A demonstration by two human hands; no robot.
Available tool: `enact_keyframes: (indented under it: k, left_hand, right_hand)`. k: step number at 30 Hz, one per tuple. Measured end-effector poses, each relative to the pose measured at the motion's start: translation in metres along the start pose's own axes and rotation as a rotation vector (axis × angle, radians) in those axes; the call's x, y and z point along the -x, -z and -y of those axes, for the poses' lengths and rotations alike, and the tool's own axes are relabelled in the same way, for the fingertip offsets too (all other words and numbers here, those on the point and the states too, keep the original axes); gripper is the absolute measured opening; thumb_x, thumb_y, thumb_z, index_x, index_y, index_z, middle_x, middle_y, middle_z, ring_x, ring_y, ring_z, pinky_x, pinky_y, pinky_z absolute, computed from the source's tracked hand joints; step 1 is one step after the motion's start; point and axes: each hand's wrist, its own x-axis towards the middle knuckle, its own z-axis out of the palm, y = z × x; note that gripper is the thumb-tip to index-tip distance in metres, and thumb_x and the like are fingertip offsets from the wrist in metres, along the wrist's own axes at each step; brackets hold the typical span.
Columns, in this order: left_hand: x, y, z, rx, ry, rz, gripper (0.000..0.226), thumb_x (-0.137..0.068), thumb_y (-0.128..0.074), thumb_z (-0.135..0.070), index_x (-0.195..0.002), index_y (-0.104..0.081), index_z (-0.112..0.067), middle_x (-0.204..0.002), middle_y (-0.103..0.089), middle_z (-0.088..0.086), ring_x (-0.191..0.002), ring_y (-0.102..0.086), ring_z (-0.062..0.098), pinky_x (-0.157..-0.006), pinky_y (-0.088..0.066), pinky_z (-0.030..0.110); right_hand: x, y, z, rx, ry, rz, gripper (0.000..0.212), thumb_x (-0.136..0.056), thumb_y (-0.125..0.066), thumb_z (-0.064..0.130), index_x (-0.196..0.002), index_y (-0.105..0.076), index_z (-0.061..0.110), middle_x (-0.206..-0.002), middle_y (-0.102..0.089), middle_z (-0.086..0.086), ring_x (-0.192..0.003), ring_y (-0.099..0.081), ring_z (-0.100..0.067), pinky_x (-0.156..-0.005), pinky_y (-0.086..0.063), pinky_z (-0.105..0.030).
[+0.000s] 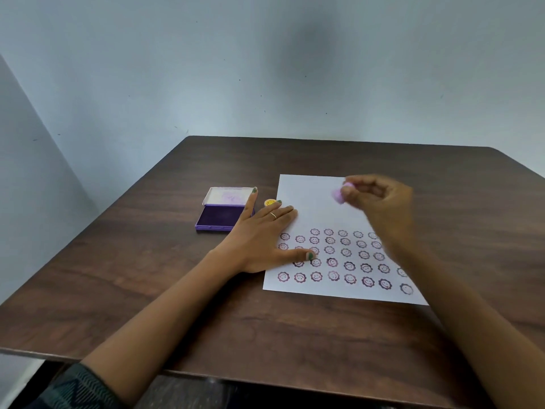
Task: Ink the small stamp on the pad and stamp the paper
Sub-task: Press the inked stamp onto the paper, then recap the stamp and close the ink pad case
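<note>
A white sheet of paper (pixel 312 196) lies on the brown table, its near half filled with several rows of purple smiling-flower prints. My right hand (pixel 380 199) hovers blurred above the paper's blank far part, fingers pinched on a small pale-purple stamp (pixel 337 196). My left hand (pixel 262 234) rests flat with fingers spread on the paper's left edge, its thumb on the prints. To the left sits the open purple ink pad (pixel 219 218), lid tipped back; my left index finger lies along its right edge.
A small yellow round cap (pixel 269 202) sits between the ink pad and the paper, just beyond my left fingertips. The dark wooden table (pixel 147 276) reaches a pale wall at the back; its near edge is close to my body.
</note>
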Motion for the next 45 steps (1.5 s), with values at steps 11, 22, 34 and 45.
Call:
enact_keyframes:
  k: [11, 22, 34, 45]
  left_hand:
    - [-0.003, 0.007, 0.006, 0.011, 0.031, -0.243, 0.080, -0.082, -0.027, -0.075, -0.143, -0.036, -0.024, -0.149, -0.039, -0.004, -0.139, -0.031, 0.010, -0.108, 0.029, 0.029]
    - [-0.023, 0.025, 0.032, -0.091, 0.179, -0.177, 0.041, -0.095, -0.041, -0.045, -0.129, -0.053, -0.025, -0.129, -0.061, -0.001, -0.124, -0.051, 0.018, -0.112, 0.021, 0.044]
    - [-0.028, 0.011, 0.034, -0.161, 0.149, -0.333, 0.029, -0.095, -0.043, -0.043, -0.112, -0.062, -0.028, -0.111, -0.067, -0.003, -0.108, -0.055, 0.017, -0.115, 0.016, 0.042]
    - [-0.019, 0.029, 0.007, 0.843, 0.207, -0.674, 0.021, -0.086, -0.065, -0.026, -0.106, -0.066, -0.017, -0.104, -0.069, -0.002, -0.083, -0.065, 0.012, -0.074, -0.050, 0.013]
  right_hand:
    - [-0.007, -0.006, 0.004, -0.299, -0.214, -0.050, 0.018, -0.076, -0.069, 0.003, -0.094, -0.065, 0.002, -0.086, -0.071, -0.014, -0.078, -0.071, -0.021, -0.075, -0.058, -0.026]
    - [-0.025, -0.047, 0.008, -0.549, -0.370, 0.027, 0.018, -0.076, -0.067, 0.002, -0.094, -0.066, 0.006, -0.096, -0.072, -0.014, -0.088, -0.071, -0.024, -0.075, -0.059, -0.028]
    - [-0.021, -0.040, 0.002, -0.507, -0.388, 0.039, 0.022, -0.077, -0.066, 0.004, -0.099, -0.066, 0.006, -0.100, -0.071, -0.013, -0.090, -0.070, -0.023, -0.078, -0.059, -0.030]
    - [-0.014, -0.048, 0.003, -0.539, -0.405, 0.017, 0.023, -0.077, -0.066, 0.003, -0.100, -0.066, 0.006, -0.101, -0.070, -0.015, -0.088, -0.071, -0.023, -0.075, -0.059, -0.029]
